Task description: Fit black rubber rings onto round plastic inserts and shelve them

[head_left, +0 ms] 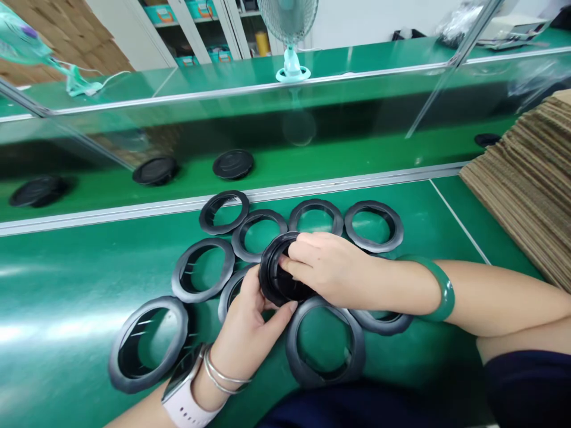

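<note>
Between my hands is a round black plastic part (277,284), tilted so its hollow inside faces up and to the right. Its lower left rim rests in the fingers and thumb of my left hand (250,324). My right hand (319,261) reaches over the opening from the right, fingers bent at the rim and inside; whether they hold anything small is hidden. Several grey-black plastic rings lie around and below, among them a front ring (294,345), a left ring (178,276) and a right ring (397,229).
Black round discs (232,164) lie on the green strip behind a metal rail (134,209). Stacked corrugated cardboard (526,178) stands at the right. A small fan (292,62) stands on the back shelf, and another fan (27,44) is at far left.
</note>
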`<state>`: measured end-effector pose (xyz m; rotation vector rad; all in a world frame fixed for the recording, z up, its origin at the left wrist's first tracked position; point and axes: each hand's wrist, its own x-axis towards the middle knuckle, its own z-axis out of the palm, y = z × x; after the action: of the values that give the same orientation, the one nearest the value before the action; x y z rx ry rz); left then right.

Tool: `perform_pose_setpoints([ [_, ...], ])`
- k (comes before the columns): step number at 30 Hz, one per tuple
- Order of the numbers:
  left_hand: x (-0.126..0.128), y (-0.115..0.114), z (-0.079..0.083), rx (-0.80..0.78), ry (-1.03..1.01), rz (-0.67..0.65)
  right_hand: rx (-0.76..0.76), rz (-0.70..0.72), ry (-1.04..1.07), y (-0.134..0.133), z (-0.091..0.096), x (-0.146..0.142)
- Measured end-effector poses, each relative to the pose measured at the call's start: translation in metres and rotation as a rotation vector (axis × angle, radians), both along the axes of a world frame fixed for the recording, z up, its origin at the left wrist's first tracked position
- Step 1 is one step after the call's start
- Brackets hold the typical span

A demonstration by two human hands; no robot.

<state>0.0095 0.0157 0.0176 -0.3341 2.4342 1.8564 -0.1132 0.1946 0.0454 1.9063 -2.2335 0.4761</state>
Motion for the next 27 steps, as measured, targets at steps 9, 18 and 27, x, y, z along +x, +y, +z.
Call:
perform_pose_setpoints([
  [9,0.006,0.004,0.003,0.15,0.07,0.073,-0.515,-0.286,-0.602,0.003,-0.002,-0.007],
  [18,0.017,0.005,0.0,0.172,0.06,0.036,-0.443,-0.336,-0.983,-0.007,-0.012,-0.001],
  [27,0.018,0.007,0.001,-0.054,0.134,0.038,-0.424,-0.394,-1.047,-0.01,-0.017,0.002],
])
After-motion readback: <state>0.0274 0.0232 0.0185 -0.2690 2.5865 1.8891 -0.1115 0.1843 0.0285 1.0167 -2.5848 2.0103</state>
